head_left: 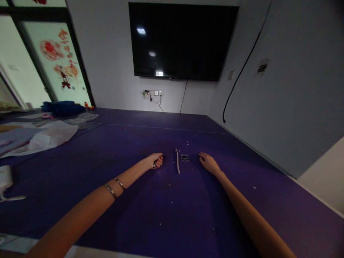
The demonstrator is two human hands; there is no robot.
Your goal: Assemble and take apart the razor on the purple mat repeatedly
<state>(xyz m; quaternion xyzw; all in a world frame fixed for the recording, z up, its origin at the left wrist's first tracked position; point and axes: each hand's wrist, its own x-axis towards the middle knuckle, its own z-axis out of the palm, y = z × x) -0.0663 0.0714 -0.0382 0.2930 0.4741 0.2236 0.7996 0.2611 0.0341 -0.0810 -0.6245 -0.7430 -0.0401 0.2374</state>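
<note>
My left hand (155, 161) is closed around a small dark object, its ends just showing at the fingers. Most of that object is hidden, so its kind is unclear. To its right, a slim pale stick (177, 163), slightly bent and dark at the far end, lies on the purple surface (172, 229). Beside the stick sits a small flat packet (185, 157), clear with dark contents. My right hand (209, 162) rests low over the surface to the right of the packet, fingers pointing left and stretched out, apart from the packet.
Crumpled white plastic sheeting (53, 136) and a dark blue cloth bundle (63, 107) lie at the left. A white device (5, 178) stands at the left edge. Beyond, a television (185, 41) hangs above wall sockets (156, 93). A black cable (243, 66) hangs at the right.
</note>
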